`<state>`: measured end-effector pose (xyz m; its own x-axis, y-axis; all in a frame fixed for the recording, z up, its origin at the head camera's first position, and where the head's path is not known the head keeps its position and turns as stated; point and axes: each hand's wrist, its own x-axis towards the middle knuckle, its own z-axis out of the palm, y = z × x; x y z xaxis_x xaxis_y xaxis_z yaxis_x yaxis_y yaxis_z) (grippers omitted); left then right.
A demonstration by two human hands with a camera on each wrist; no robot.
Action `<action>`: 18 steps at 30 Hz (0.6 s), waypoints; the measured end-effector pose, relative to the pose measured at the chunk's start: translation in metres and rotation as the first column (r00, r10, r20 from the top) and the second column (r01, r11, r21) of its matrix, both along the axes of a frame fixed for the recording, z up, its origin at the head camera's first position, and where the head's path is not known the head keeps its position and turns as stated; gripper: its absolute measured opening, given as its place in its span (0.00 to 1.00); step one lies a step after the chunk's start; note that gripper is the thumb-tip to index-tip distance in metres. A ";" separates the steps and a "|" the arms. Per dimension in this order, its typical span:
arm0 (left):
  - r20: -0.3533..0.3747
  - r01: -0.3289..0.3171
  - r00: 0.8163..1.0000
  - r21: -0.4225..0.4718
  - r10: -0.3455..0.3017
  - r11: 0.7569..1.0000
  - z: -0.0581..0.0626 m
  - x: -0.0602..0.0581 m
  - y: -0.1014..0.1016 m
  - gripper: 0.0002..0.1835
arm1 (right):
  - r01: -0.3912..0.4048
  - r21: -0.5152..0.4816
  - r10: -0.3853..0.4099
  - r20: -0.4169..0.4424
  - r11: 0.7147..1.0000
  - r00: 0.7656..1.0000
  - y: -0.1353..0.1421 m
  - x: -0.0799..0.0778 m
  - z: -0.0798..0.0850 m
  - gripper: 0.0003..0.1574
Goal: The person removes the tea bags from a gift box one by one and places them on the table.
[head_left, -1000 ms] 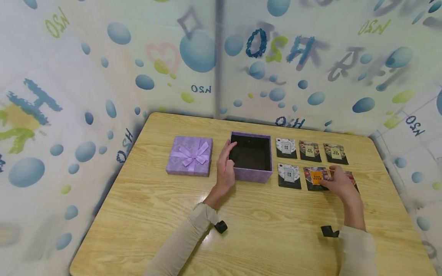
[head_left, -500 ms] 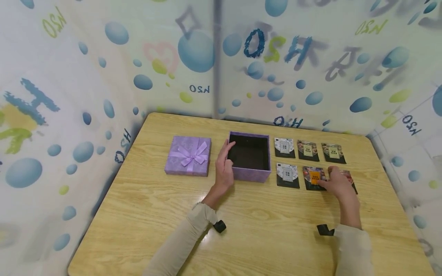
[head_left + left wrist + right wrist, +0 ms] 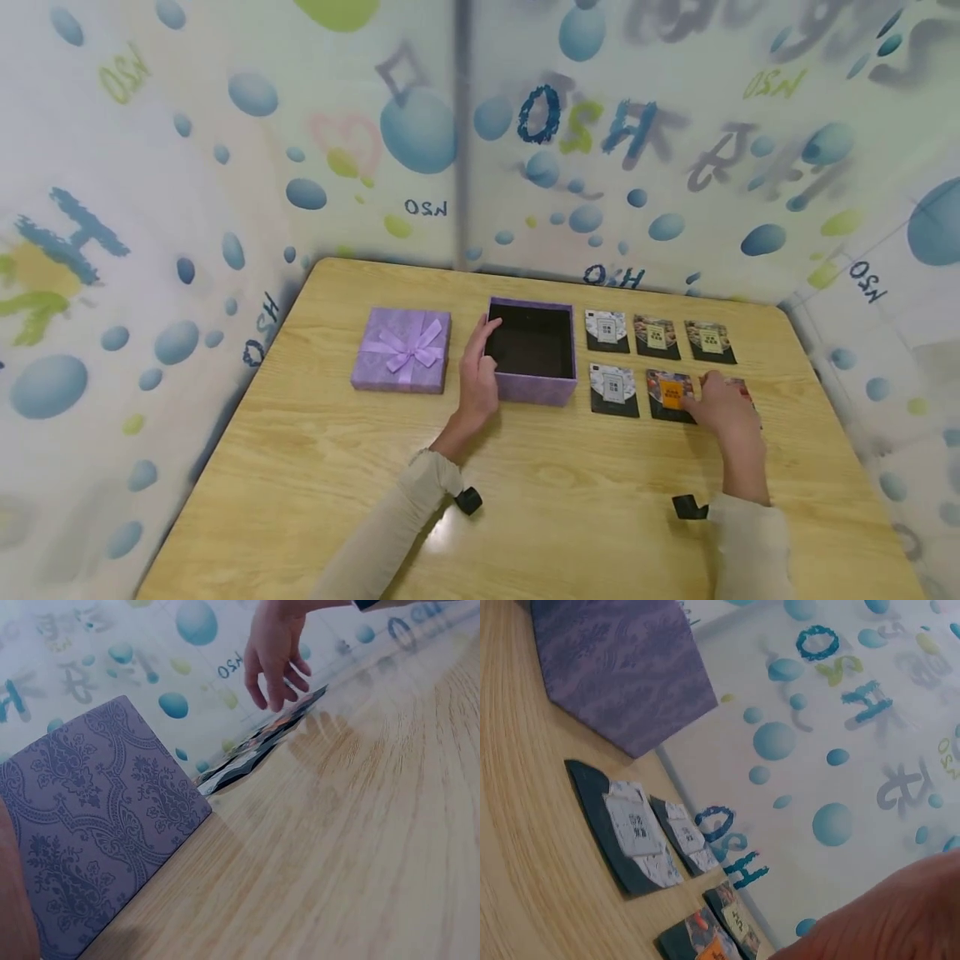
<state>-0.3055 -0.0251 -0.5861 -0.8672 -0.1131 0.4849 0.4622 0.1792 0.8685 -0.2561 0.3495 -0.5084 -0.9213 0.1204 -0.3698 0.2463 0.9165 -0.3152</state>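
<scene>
In the head view, my left hand (image 3: 477, 379) holds the left wall of a lidless purple gift box (image 3: 536, 390), its fingertips over the rim. The box has a black inside. Its patterned outer wall (image 3: 105, 817) fills the left of the left wrist view. My right hand (image 3: 726, 410) is over the near row of flat printed sachets, thumb near the orange-labelled sachet (image 3: 667, 396). Behind that hand a red-patterned sachet (image 3: 743, 388) is mostly hidden. From the left wrist view, the right hand's fingers hang loosely above the sachets with nothing between them.
A purple lid (image 3: 378, 367) with a ribbon bow lies left of the box. Two white-and-black sachets (image 3: 613, 390) (image 3: 607, 332) lie right of the box, and two yellow-labelled sachets (image 3: 657, 337) (image 3: 709, 342) are in the far row. The wooden table (image 3: 570, 500) meets a patterned wall behind.
The head view has tilted and shifted slightly, moving the scene a little left and down. Both hands keep nearly the same places at the box and over the sachets.
</scene>
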 end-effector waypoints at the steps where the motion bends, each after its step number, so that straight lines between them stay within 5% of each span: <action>1: -0.006 -0.005 1.000 -0.003 0.005 1.000 0.001 -0.001 -0.002 0.37 | 0.001 0.002 -0.001 -0.036 1.000 0.999 -0.004 -0.001 0.001 0.41; 5: -0.035 -0.017 0.999 -0.011 0.017 1.000 0.003 -0.009 -0.006 0.36 | -0.033 -0.010 0.030 -0.228 0.999 0.973 -0.021 -0.011 0.007 0.29; 11: -0.034 -0.046 0.998 0.003 0.046 0.999 -0.001 -0.011 -0.005 0.32 | -0.121 -0.122 0.048 -0.477 0.985 0.877 -0.051 -0.021 0.006 0.18; 18: -0.044 -0.021 0.999 0.129 0.027 0.991 0.000 -0.014 -0.004 0.24 | -0.191 -0.230 -0.003 -0.647 0.954 0.763 -0.086 -0.029 0.003 0.15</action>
